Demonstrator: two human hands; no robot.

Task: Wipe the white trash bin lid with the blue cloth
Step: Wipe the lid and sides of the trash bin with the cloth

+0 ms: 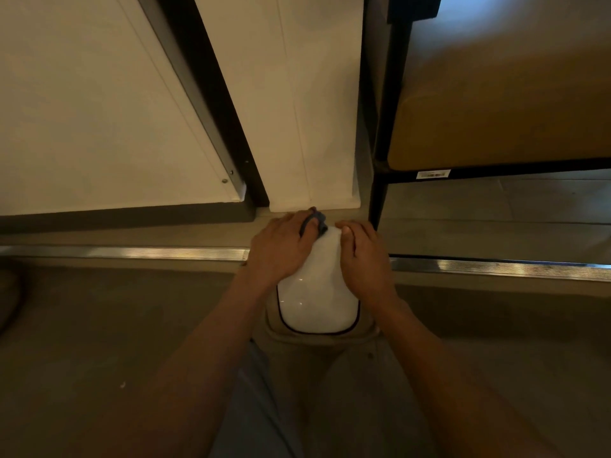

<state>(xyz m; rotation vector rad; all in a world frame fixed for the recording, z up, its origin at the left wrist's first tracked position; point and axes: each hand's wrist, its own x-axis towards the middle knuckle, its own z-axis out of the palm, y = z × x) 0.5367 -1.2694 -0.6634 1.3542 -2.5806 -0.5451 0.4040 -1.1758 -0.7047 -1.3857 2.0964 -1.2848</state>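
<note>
The white trash bin lid point(319, 299) is a glossy rounded shape with a dark rim, low in the middle of the view. My left hand point(281, 249) lies on its far left part and is closed on the blue cloth point(315, 221), which bunches out past my fingers at the lid's far edge. My right hand point(365, 259) rests flat on the lid's right side, fingers together, with nothing held in it. The far part of the lid is hidden under both hands.
A white wall panel point(317, 104) and a black-framed white door point(99, 110) stand just behind the bin. A black-framed chair with a tan cushion point(496, 107) is to the right. A metal floor strip point(132, 252) crosses left to right.
</note>
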